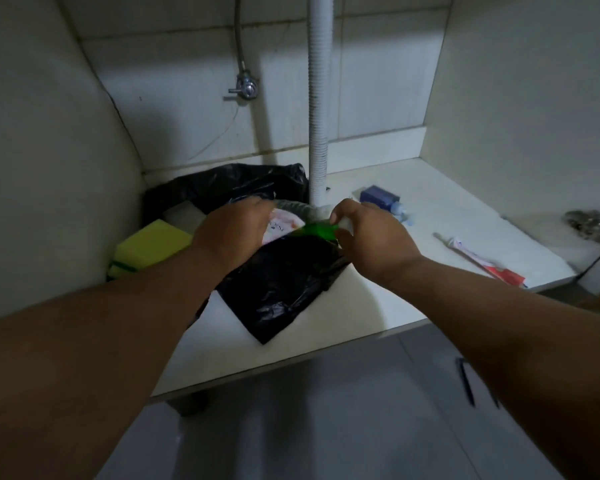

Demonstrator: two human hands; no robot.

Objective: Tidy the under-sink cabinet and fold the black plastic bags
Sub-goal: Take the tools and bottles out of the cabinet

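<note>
A black plastic bag lies crumpled on the white cabinet floor, its corner pointing toward the front edge. Behind it, a second black plastic bag is bunched against the back wall. My left hand rests over a white packet with pink print on top of the front bag. My right hand pinches a green item with a white end beside that packet. Which parts of the bundle each hand grips is partly hidden.
A yellow sponge sits at the left wall. The white ribbed drain pipe stands just behind my hands. A blue box with a small bottle, a toothpaste tube and a metal fitting lie to the right.
</note>
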